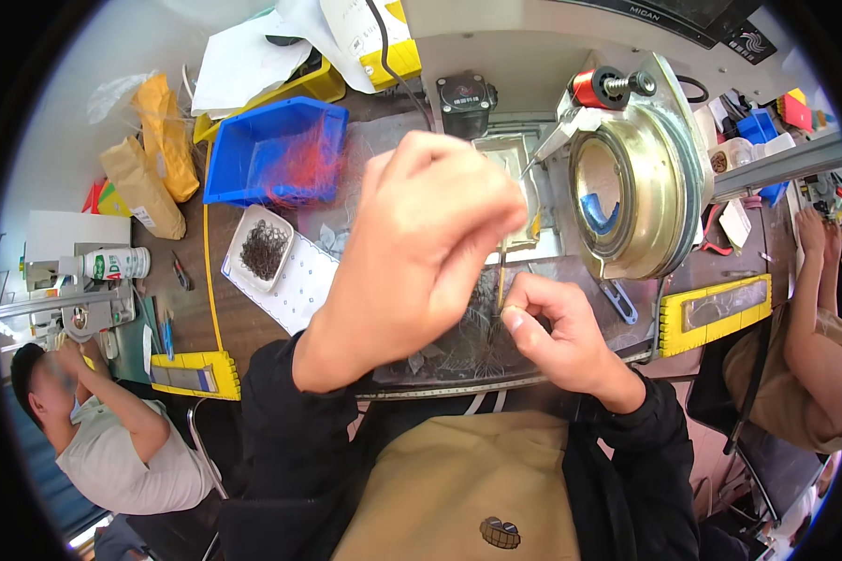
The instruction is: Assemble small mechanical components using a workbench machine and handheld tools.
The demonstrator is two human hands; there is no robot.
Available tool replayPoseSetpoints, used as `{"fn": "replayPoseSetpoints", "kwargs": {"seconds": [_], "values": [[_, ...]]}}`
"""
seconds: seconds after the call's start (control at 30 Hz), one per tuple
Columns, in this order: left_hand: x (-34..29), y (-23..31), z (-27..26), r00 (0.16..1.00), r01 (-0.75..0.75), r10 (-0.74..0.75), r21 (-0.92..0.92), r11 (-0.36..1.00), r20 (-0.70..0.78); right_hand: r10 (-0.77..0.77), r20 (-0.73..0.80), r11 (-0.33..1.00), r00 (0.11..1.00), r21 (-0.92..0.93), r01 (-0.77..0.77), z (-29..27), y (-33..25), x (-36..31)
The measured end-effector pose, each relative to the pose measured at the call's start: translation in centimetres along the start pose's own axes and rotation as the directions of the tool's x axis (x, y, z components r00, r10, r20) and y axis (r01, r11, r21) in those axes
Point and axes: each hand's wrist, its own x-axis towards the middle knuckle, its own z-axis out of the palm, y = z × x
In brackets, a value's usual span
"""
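Note:
My left hand [430,248] is raised in the middle of the view, its fingers curled shut with the tips hidden, so what they grip cannot be made out. Lower and to its right, my right hand [561,341] pinches with thumb and forefinger. A thin yellowish, wire-like strand [501,282] runs between the two hands and meets the right fingertips. Right of them stands a winding machine with a large brass-coloured ring [631,201], a blue piece [597,213] inside its opening. A spool of red wire [601,88] is mounted above the ring.
On the left lie a blue bin [229,173] with tangled red wire and a white dish [243,234] of small dark coils on dotted paper [295,294]. A blue flat tool [619,301] rests below the ring. Co-workers [126,435] sit on both sides.

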Motion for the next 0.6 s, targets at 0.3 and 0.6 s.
{"fn": "replayPoseSetpoints", "kwargs": {"seconds": [0.3, 0.6], "values": [[-4.5, -1.2, -1.4, 0.998, -0.004, 0.020, -0.219, 0.976, 0.068, -0.095, -0.097, 0.994, 0.991, 0.037, 0.099, 0.5, 0.0, 2.2], [-5.6, -6.0, 2.1, 0.911, 0.081, -0.362, -0.775, 0.627, -0.198, -0.330, -0.354, 0.940, 0.875, -0.041, 0.338, 0.9, 0.9, 6.0]]}}
